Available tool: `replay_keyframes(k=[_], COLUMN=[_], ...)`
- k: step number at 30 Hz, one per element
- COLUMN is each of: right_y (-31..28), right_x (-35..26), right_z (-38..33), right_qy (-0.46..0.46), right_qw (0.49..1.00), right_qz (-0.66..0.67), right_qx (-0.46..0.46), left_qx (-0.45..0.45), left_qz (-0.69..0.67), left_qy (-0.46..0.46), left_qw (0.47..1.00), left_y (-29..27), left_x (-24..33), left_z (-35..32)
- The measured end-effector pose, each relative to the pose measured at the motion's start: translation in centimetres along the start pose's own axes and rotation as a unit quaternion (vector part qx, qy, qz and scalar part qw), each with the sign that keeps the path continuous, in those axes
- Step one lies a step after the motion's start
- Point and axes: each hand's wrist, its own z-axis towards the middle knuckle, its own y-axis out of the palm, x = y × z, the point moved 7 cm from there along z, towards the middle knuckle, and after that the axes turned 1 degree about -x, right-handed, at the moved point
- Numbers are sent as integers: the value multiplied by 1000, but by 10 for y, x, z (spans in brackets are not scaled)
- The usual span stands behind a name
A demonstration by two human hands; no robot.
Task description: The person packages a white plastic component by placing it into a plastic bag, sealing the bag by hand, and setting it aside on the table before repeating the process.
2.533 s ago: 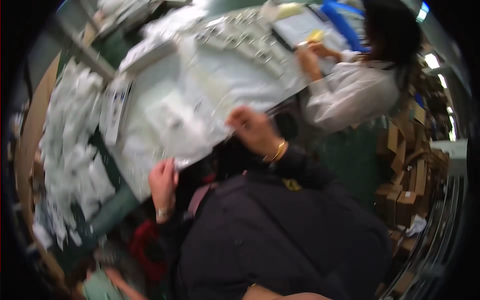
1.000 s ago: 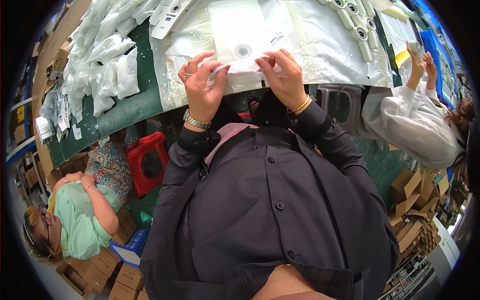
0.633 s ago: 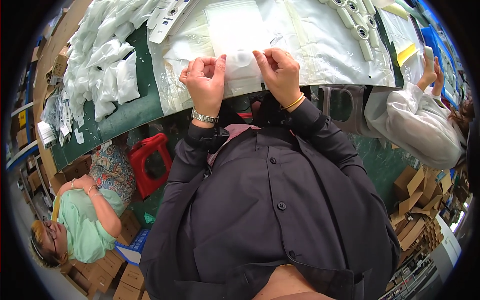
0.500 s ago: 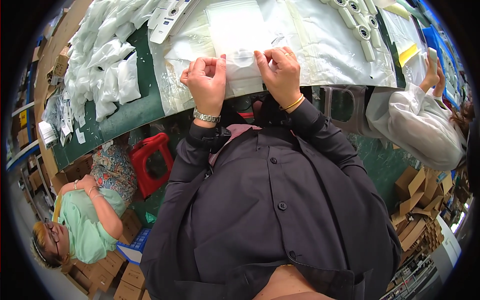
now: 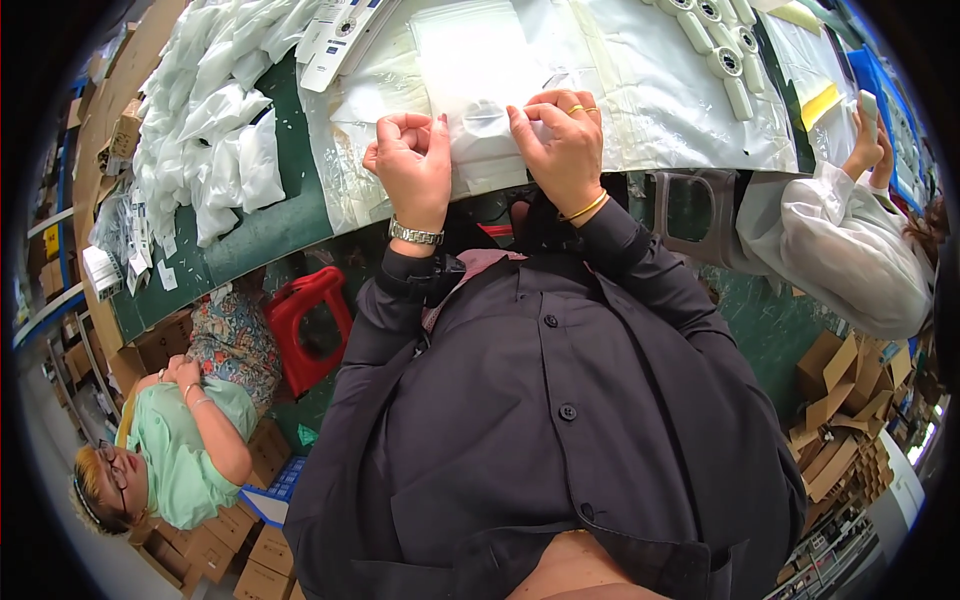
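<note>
In the head view, my left hand [image 5: 413, 172] and right hand [image 5: 562, 152] are apart, 1 at each side of the near end of a translucent plastic bag [image 5: 470, 55]. On each hand the thumb and forefinger come close together by the bag's edge; I cannot tell whether they pinch the film. The bag lies flat in front of me on the white plastic sheet [image 5: 680, 140] covering the table, its near end between my hands. I wear a metal-band watch [image 5: 417, 234] on my left wrist and a gold bracelet [image 5: 584, 208] on my right.

To the left are flat printed cartons [image 5: 330, 48] and a heap of filled white pouches [image 5: 215, 120]; to the right, white devices with round dark-ringed ends [image 5: 726, 64]. Of 2 co-workers, the person in mint green [image 5: 185, 450] has folded hands; the person in white [image 5: 840, 250] holds a small white object [image 5: 868, 104].
</note>
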Motion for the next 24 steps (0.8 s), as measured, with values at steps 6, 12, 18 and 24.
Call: replay_keyframes(k=[6, 12, 18, 24], right_y=[-2, -3, -3, 3], right_x=[-3, -3, 1, -19], right_z=[0, -2, 0, -10], right_qy=[-5, 0, -2, 9], right_qw=[1000, 1000, 1000, 997], right_qz=[-9, -4, 23, 68], right_qx=[3, 15, 15, 18], left_qx=[-25, -29, 50, -22], left_qz=[-10, -2, 41, 117], left_qy=[-22, -14, 68, 207], left_qw=[999, 999, 996, 971], left_y=[0, -4, -16, -24], left_x=[0, -1, 20, 75], left_z=[-2, -3, -5, -21])
